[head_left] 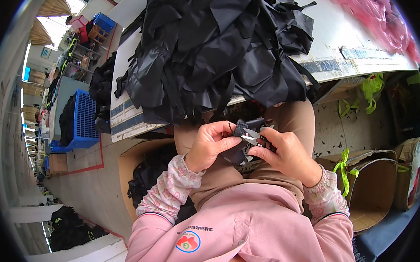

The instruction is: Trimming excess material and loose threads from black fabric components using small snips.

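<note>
Your left hand (211, 145) pinches a small black fabric piece (241, 129) over your lap, holding it taut so your right hand (284, 156), closed around thread snips (253, 134), can reach it. The black fabric heap (214, 46) sits on the desk (361, 58) ahead.

Matt black cloth piece (237, 154), shiny metal snips (253, 134)

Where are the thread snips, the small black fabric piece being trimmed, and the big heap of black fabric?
thread snips (253, 134), head view, on the silvery blades.
small black fabric piece (241, 128), head view, on its upper edge beside the left thumb.
heap of black fabric (219, 51), head view, on the middle of the pile.
</note>
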The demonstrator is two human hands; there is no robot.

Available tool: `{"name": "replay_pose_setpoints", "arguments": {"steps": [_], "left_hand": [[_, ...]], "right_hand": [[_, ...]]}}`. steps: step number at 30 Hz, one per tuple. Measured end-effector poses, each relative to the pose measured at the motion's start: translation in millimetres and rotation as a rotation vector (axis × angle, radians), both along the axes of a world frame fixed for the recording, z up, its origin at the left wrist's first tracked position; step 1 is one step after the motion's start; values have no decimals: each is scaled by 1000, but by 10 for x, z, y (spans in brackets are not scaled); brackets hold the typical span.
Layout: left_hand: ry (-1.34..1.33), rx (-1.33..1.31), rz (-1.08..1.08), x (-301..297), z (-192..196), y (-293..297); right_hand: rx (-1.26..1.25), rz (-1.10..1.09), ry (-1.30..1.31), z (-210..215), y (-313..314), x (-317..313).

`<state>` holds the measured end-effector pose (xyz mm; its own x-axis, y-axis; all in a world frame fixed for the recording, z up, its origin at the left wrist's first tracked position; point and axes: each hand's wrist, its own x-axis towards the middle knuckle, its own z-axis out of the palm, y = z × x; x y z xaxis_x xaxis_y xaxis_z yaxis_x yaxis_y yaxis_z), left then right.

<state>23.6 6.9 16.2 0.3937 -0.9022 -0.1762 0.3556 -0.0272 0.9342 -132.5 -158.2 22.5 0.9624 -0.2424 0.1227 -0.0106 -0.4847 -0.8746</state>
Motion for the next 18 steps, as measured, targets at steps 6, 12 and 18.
{"name": "replay_pose_setpoints", "arguments": {"steps": [6, 12, 18], "left_hand": [[-11, -20, 53, 2, -55, 13], [17, -36, 32, -43, 3, -2], [-50, -20, 18, -76, -32, 1]], "right_hand": [[-73, -22, -42, 0, -8, -4], [-137, -10, -34, 54, 17, 16], [-202, -28, -81, 71, 58, 38]]}}
